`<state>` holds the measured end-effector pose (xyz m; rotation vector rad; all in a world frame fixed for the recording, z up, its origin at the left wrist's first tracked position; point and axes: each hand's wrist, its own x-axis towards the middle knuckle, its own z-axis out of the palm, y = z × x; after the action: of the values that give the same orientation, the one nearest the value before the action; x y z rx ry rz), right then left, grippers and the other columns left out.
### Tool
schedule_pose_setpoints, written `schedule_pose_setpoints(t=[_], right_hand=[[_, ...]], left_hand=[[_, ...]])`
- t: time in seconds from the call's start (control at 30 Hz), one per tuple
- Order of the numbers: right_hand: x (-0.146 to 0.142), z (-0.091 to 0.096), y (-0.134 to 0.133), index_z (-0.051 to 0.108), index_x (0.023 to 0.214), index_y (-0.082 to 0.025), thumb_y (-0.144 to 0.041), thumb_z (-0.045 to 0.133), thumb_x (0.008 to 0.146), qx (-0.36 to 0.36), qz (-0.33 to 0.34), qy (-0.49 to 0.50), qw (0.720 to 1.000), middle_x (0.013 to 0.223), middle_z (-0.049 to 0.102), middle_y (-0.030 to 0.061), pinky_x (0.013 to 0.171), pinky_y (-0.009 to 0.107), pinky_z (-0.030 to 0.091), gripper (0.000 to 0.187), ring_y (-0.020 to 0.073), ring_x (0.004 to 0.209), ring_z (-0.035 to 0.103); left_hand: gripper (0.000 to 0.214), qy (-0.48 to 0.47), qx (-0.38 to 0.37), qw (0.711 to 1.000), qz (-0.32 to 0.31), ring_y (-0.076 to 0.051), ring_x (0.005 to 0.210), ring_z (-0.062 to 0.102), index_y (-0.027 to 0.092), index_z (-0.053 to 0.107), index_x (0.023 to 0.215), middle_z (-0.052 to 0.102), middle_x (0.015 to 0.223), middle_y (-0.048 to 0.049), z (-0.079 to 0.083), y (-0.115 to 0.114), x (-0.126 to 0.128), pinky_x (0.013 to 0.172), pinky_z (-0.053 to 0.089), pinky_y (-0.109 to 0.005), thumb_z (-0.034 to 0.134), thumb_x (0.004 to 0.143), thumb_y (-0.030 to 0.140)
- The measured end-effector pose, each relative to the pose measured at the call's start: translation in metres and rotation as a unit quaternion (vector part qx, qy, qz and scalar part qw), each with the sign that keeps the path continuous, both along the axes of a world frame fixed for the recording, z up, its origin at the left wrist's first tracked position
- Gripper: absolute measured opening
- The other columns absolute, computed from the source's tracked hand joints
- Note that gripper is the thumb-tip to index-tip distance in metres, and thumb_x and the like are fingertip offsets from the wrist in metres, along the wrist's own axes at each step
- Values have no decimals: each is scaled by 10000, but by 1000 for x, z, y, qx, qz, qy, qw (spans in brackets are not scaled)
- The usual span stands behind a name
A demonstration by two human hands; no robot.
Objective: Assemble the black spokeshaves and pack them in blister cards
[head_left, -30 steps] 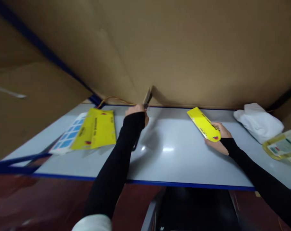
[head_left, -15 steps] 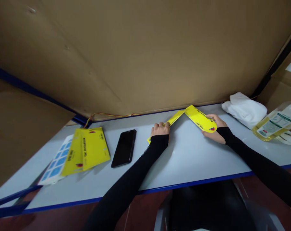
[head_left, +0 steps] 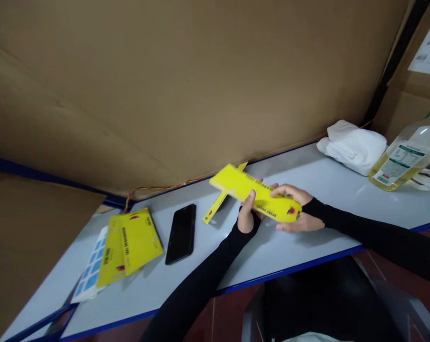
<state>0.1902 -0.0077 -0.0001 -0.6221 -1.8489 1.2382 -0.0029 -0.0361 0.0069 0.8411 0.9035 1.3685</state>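
A long yellow printed card sleeve [head_left: 236,184] with a rounded end is held above the table, tilted down to the right. My left hand [head_left: 247,216] grips it near the middle, thumb on the front and fingers behind. Around the rounded end closes my right hand [head_left: 296,197], its fingers along the upper edge and beneath. A second narrow yellow card piece [head_left: 214,207] lies on the table behind and left of my left hand, partly covered by the held one. Whether anything is inside the held sleeve cannot be seen.
A black phone [head_left: 181,233] lies left of my hands. Further left, yellow printed cards [head_left: 133,242] overlap a blue-and-white sheet [head_left: 92,270]. At right are a white cloth bundle [head_left: 353,147] and a bottle of yellow liquid [head_left: 402,156]. A cardboard wall [head_left: 200,85] rises behind the table [head_left: 322,237].
My left hand has let go of the narrow card piece, which now lies on the table, and has taken hold of the sleeve. My right hand has brought the sleeve left and nearer.
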Motion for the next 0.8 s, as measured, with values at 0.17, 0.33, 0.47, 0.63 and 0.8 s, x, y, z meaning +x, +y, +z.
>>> schedule_pose_setpoints(t=[0.17,0.33,0.47,0.63,0.8], right_hand=[[2,-22,5,564,1491,-226,-429,930,750,229,47,-72,970,1456,529,178,819,361,626,851,226,1065,675],[1,-27,19,736,1274,-261,-285,753,956,474,-78,-108,871,1357,659,123,721,326,623,319,246,1139,612],[-6,-15,22,762,1126,-177,-191,700,988,577,-123,-11,807,1095,787,74,645,291,613,152,214,1011,629],[2,10,9,778,1060,-141,-83,657,986,612,-116,-24,782,1043,828,75,631,303,627,154,186,868,663],[9,25,-3,792,966,-116,-48,687,945,635,-134,-12,761,982,833,112,583,308,608,127,198,796,661]], left_hand=[[515,-63,-59,990,111,-374,901,768,123,730,1089,789,933,-147,-3,16,-21,933,564,-539,800,665,406],[493,-59,-71,985,148,-350,824,765,115,748,1006,780,894,-152,-3,26,-30,842,573,-495,788,621,420],[486,-64,-65,980,179,-353,796,764,114,740,969,769,862,-149,0,27,-30,821,560,-481,763,627,460],[491,-74,-66,977,190,-350,748,750,116,712,900,739,784,-133,6,27,-27,796,551,-476,764,588,491],[460,-84,-65,976,192,-333,740,744,131,704,877,734,759,-120,11,23,-22,776,552,-457,752,615,506]])
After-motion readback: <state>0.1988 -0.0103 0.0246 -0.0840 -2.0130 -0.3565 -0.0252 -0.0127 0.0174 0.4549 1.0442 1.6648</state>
